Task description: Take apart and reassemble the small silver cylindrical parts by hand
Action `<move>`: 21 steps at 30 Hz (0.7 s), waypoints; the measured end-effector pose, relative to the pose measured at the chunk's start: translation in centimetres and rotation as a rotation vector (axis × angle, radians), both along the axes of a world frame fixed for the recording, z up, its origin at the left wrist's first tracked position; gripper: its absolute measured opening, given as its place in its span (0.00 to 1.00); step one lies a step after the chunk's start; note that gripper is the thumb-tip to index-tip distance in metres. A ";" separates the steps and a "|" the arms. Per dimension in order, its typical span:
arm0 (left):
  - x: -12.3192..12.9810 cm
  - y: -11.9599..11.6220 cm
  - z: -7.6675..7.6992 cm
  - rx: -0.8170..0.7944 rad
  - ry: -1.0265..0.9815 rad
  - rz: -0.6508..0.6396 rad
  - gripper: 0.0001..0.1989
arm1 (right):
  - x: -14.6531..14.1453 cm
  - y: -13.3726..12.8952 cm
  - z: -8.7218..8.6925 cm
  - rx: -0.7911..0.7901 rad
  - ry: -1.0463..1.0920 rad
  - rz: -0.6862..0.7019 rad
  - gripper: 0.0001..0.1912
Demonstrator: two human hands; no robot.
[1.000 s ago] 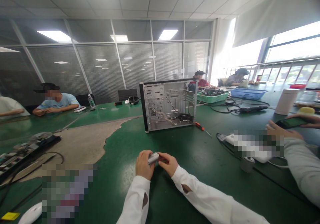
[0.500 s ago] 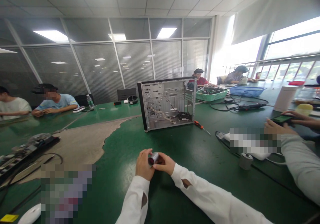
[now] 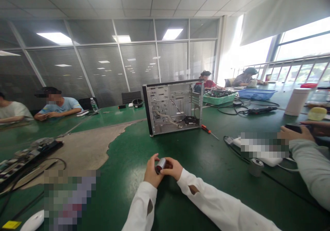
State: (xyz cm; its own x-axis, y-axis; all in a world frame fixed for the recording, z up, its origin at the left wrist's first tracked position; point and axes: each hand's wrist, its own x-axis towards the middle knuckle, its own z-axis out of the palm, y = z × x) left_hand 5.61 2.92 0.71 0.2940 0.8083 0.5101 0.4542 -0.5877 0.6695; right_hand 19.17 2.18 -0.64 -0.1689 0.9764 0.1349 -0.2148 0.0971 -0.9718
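Observation:
A short silver metal cylinder (image 3: 161, 163) with a dark reddish end face sits between my two hands above the green table. My left hand (image 3: 151, 173) curls around its left side, thumb and fingers bent. From the right, my right hand (image 3: 175, 168) pinches it, thumb near the lower end. Some of the cylinder is hidden by the fingers, and its exact kind is unclear. Farther off stands an opened computer case (image 3: 175, 108), its bare inside and loose cables showing. An orange-handled screwdriver (image 3: 206, 129) lies at the case's lower right corner.
Right of me, another metal cylinder (image 3: 256, 167) stands near a power strip (image 3: 270, 160) and a co-worker's hands (image 3: 296, 133). A green basket (image 3: 219, 99) and blue basket (image 3: 256, 94) sit farther back. Left are electronic parts (image 3: 31, 153) and a white mouse (image 3: 33, 220).
Both my hands and the cylinder appear slightly lower and farther right; much of the scene has shifted right too. The cylinder stays held. The co-worker's hands at right have turned the device they hold.

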 end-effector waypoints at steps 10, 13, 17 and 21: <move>-0.6 0.8 0.3 -0.516 -0.406 -0.140 0.19 | 0.9 -0.7 1.1 0.396 -0.533 -0.327 0.36; -0.2 0.3 0.3 -0.446 -0.293 -0.106 0.18 | 0.8 -1.5 2.0 0.532 -0.634 -0.290 0.36; -0.2 0.0 0.4 -0.365 -0.177 -0.064 0.17 | 0.5 -2.3 2.5 0.628 -0.738 -0.239 0.35; -0.2 -0.1 0.8 -0.268 -0.158 -0.031 0.16 | 0.5 -2.5 2.6 0.659 -0.775 -0.202 0.40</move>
